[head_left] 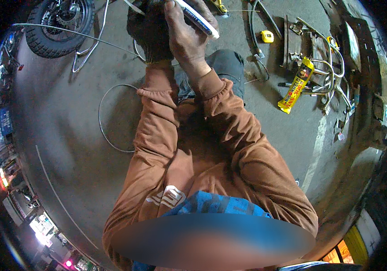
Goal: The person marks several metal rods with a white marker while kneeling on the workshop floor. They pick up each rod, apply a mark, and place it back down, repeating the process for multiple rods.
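Observation:
At the top of the head view my right hand (186, 43) is bare and smudged, closed around a white marker pen (197, 19) with dark print. The pen slants down to the right. Pressed close beside it, my left hand (150, 34) wears a dark knitted glove. Its fingers run up to the picture's edge and look curled. A thin pale strip (134, 7) meets the glove's upper left side; whether the fingers grip it is hidden. A thin grey cable (78, 34) crosses from the left toward the gloved wrist, and a loop of it (99, 110) shows beside my left forearm.
A motorcycle wheel (60, 27) stands upper left near a bent metal rod (85, 53). To the right on the pavement lie a yellow tape measure (267, 36), a black hose (252, 27), a yellow packet of rods (296, 86) and bent metal tubing (333, 67).

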Demonstrator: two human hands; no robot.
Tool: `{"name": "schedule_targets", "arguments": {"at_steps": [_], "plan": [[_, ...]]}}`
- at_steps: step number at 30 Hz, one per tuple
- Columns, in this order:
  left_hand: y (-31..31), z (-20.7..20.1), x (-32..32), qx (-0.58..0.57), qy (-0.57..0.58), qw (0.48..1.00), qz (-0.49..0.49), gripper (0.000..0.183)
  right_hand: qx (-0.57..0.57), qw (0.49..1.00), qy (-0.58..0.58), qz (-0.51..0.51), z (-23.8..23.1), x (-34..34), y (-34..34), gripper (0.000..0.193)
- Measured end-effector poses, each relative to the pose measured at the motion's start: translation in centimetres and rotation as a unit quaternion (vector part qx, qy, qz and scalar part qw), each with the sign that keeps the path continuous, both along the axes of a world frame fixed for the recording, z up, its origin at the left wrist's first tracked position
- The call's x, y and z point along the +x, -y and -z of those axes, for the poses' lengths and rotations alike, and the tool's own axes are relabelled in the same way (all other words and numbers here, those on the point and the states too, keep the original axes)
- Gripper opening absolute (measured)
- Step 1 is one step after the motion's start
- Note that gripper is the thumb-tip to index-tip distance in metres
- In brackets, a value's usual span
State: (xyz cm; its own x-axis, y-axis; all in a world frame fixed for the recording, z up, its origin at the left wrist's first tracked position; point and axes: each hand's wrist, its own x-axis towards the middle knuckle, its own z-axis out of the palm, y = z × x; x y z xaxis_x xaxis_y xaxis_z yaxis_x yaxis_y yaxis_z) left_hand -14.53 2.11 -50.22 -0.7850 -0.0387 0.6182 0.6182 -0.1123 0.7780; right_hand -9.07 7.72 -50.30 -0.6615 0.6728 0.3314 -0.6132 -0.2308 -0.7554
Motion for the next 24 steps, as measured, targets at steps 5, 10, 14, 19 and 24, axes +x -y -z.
{"name": "schedule_targets", "arguments": {"at_steps": [5, 10, 14, 19, 24], "plan": [[-0.4, 0.0, 0.6, 0.1, 0.083, 0.987, 0.089, 0.018, 0.003, 1.0, -0.002, 0.002, 0.0, 0.0, 0.1, 0.021], [-0.6, -0.1, 0.7, 0.113, 0.101, 0.983, 0.101, 0.017, 0.006, 1.0, -0.008, 0.009, -0.1, 0.0, 0.2, 0.022], [-0.6, -0.2, 0.6, 0.075, 0.073, 0.992, 0.07, 0.016, 0.008, 1.0, -0.016, 0.01, -0.4, -0.1, 0.3, 0.022], [-0.4, -0.3, 0.3, 0.043, 0.061, 0.995, 0.061, 0.016, 0.018, 0.999, -0.032, 0.026, -0.7, -0.1, 0.2, 0.022], [0.0, 0.1, 0.2, 0.014, 0.05, 0.996, 0.066, 0.015, 0.028, 0.997, -0.055, 0.044, -1.0, 0.0, 0.0, 0.022]]}}
